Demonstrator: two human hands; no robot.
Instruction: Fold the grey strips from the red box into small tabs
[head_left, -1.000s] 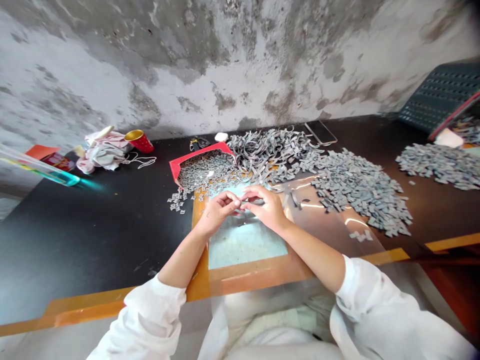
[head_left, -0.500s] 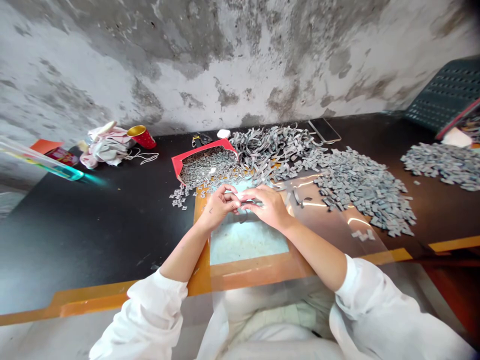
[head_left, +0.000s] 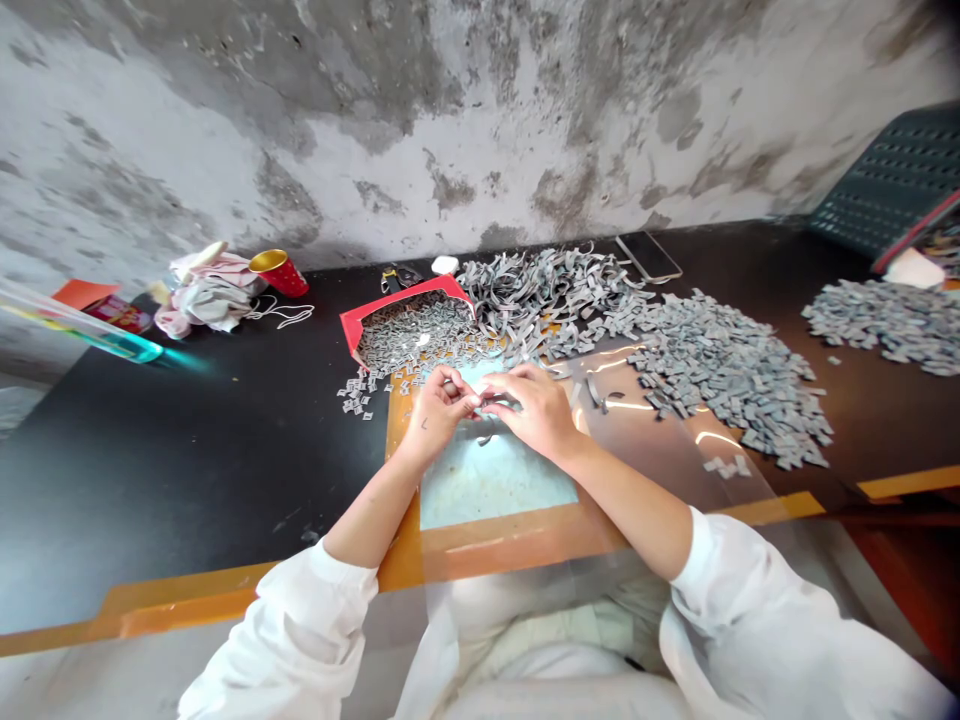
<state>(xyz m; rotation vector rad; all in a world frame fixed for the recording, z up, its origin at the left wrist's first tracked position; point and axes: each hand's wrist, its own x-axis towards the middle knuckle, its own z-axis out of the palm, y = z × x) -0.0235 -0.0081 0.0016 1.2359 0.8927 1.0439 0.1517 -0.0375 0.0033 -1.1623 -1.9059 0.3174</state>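
Note:
My left hand and my right hand meet fingertip to fingertip above a pale blue sheet. In a pinch, my right thumb and fingers hold a short grey strip, mostly hidden by the fingers; a dark curled strip end shows just below. The left fingers are pinched against the same spot, and what lies in them is too small to make out. Just beyond the left hand, a red open-sided box spills small grey square pieces. Loose grey strips are heaped behind the right hand.
Folded grey pieces form a pile at right, with another pile farther off. A phone, a red cup, bundled cloth and a dark green crate stand toward the wall. Clear plastic film covers the table's front.
Both hands stay over the sheet, and the fingertips have shifted slightly against each other. The left fingers are a little more curled. The piles look the same.

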